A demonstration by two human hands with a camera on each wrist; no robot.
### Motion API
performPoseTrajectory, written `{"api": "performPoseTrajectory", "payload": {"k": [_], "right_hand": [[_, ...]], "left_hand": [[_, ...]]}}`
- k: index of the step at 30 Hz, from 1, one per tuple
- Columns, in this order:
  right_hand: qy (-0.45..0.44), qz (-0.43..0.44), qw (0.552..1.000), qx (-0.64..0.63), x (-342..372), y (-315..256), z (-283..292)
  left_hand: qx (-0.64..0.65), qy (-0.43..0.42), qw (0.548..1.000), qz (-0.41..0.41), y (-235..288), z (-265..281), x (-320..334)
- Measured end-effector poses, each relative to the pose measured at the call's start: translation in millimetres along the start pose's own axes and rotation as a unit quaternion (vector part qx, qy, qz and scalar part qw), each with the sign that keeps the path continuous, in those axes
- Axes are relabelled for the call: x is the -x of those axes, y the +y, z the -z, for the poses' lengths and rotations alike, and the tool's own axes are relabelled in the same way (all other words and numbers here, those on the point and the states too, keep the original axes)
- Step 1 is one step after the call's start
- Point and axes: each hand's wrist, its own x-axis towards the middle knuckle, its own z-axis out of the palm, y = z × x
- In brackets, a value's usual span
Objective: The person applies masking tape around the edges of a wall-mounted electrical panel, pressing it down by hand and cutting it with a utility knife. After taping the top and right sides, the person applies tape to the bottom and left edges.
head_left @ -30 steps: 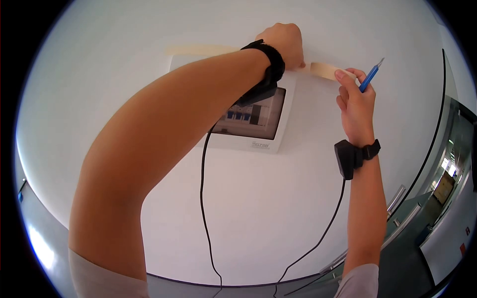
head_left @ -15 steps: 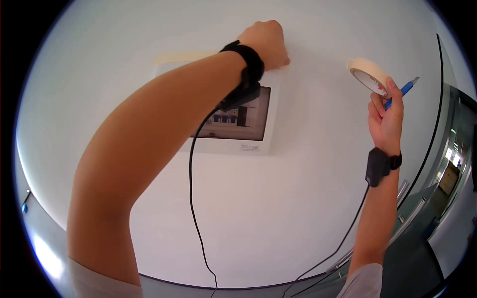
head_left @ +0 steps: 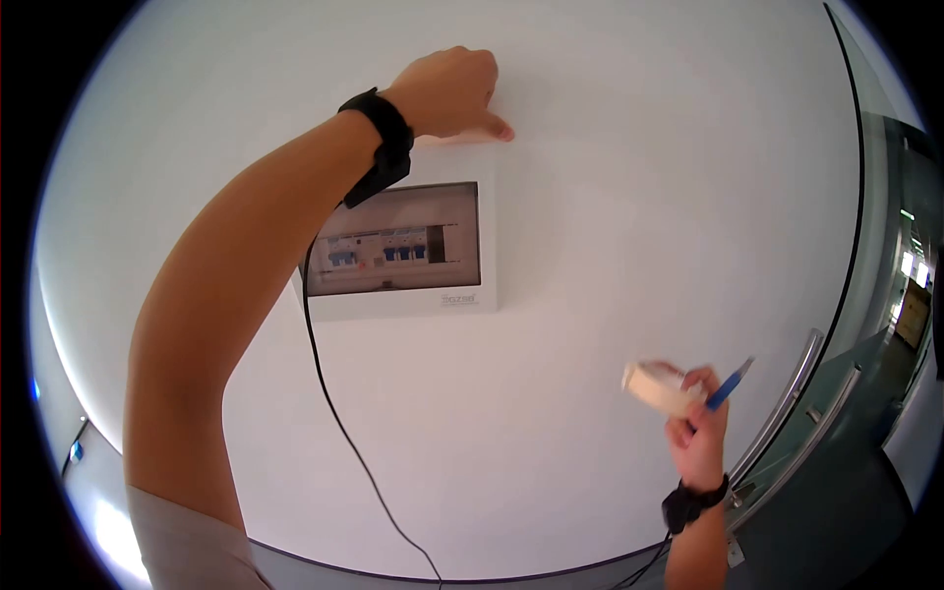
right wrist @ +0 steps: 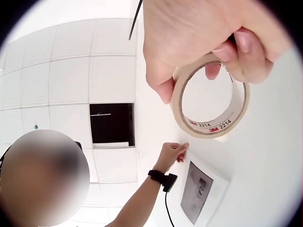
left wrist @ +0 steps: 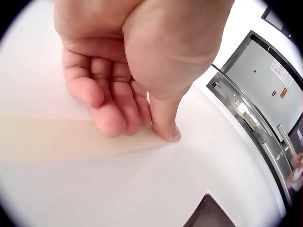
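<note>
In the head view my left hand (head_left: 447, 93) is at the top edge of a white breaker box (head_left: 413, 208) on the wall. The left wrist view has its thumb straight on the end of a pale masking tape strip (left wrist: 52, 139), with the other fingers loosely bent over the strip. Lower and to the right, away from the wall box, my right hand (head_left: 700, 447) pinches a roll of masking tape (head_left: 659, 391). A blue-handled knife (head_left: 728, 387) is held in the same hand, its metal tip pointing up and right. The right wrist view shows "3M 2214" inside the roll (right wrist: 208, 127).
A cable (head_left: 344, 423) hangs from the left wrist across the wall. At the right are a glass door's metal handles (head_left: 801, 452) and a dark wall edge (head_left: 857, 197). Ceiling tiles with a dark opening (right wrist: 112, 125) appear in the right wrist view.
My right hand first swung outward to the right, then dropped well down with the roll and the knife. My left hand stays at the box's top edge, its thumb now stretched out; the head view has shifted.
</note>
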Motion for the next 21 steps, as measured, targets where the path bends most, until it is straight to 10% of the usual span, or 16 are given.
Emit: {"api": "performPoseTrajectory", "payload": {"k": [14,16,21], "right_hand": [[0.011,-0.198,0.973,-0.120,82.3,96.8,11.7],[-0.014,-0.192,0.976,-0.104,90.5,104.6,17.0],[0.026,-0.204,0.979,-0.013,140.1,127.2,56.6]], "left_hand": [[-0.047,0.020,0.997,0.065,10.8,-4.0,6.4],[0.114,0.103,0.987,0.039,-16.8,0.2,10.2],[0.057,0.289,0.955,0.047,-91.4,-18.1,99.7]]}}
